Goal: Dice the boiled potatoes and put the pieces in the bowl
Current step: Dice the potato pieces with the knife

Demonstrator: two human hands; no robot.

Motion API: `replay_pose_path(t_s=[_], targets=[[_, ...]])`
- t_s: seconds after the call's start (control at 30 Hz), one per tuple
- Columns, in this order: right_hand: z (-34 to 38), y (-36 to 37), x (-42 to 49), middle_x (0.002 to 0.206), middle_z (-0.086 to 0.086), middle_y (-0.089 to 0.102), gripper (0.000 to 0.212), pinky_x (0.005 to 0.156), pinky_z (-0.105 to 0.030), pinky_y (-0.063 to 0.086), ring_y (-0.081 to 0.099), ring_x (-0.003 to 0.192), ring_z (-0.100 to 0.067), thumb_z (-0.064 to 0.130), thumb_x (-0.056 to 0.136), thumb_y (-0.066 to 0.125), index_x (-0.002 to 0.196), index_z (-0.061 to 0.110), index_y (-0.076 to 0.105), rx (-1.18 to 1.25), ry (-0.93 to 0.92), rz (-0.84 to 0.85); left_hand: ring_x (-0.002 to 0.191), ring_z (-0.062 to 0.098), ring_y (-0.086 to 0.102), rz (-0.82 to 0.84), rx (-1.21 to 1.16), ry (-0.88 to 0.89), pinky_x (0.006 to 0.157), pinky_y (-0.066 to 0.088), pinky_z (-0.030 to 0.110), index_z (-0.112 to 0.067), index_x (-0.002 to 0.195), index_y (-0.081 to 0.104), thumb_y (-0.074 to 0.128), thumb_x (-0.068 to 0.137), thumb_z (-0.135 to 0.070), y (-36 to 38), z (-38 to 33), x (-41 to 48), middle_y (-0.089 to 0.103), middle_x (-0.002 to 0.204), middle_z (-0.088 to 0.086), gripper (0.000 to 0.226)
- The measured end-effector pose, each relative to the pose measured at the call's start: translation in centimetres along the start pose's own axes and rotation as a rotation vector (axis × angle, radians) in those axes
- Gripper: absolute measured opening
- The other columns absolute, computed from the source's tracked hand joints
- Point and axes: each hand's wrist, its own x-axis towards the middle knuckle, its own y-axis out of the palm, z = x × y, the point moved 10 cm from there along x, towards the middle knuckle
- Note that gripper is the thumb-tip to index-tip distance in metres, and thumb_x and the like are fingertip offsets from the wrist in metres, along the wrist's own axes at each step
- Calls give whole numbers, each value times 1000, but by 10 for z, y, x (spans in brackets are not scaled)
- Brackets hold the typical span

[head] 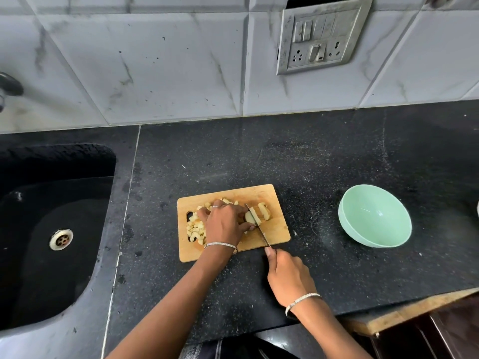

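A wooden cutting board lies on the black counter. On its left side sits a heap of diced potato pieces. My left hand holds a potato piece near the board's middle, fingers curled over it. Sliced potato lies just right of the blade. My right hand grips the handle of a knife, whose blade is down in the potato beside my left fingertips. A mint green bowl stands to the right of the board, with nothing in it.
A black sink with a metal drain lies at the left. The tiled wall with a switch and socket plate rises behind the counter. The counter's front edge runs just right of my right wrist.
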Motion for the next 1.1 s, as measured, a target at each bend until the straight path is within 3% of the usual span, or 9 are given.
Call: replay_pose_path(t_s=[0.23, 0.47, 0.63, 0.9, 1.1], targets=[[-3, -5, 0, 89, -7, 66, 54, 81, -44, 45, 58, 93, -33, 52, 101, 14, 89, 22, 56, 103, -62, -22, 109, 16, 45, 12, -37, -2, 80, 17, 39, -35, 94, 71, 76, 68, -55, 0, 1, 0, 68, 86, -16, 34], [6, 2, 0, 82, -6, 65, 55, 79, -45, 47, 61, 87, -32, 55, 100, 15, 85, 21, 56, 121, -65, -15, 106, 18, 48, -5, -19, -14, 81, 20, 39, -31, 93, 71, 77, 70, -49, 0, 5, -1, 69, 83, -13, 29], [6, 7, 2, 87, -7, 66, 52, 76, -43, 46, 61, 91, -34, 54, 101, 15, 89, 23, 56, 107, -63, -4, 111, 17, 47, 19, -37, -32, 87, 21, 42, -33, 99, 72, 76, 73, -46, 1, 7, 0, 71, 90, -14, 29], [16, 9, 1, 97, -11, 64, 53, 78, -42, 50, 62, 96, -36, 52, 102, 18, 106, 19, 59, 55, -11, 26, 107, 17, 48, -8, -15, -40, 89, 23, 43, -33, 92, 73, 77, 73, -42, 1, 10, 1, 70, 84, -9, 22], [23, 5, 3, 106, -11, 67, 49, 70, -39, 44, 64, 100, -37, 51, 103, 18, 114, 23, 57, -51, -46, -33, 104, 15, 49, -14, -11, -49, 87, 22, 43, -34, 91, 72, 77, 71, -43, 4, 14, 4, 70, 80, -9, 23]])
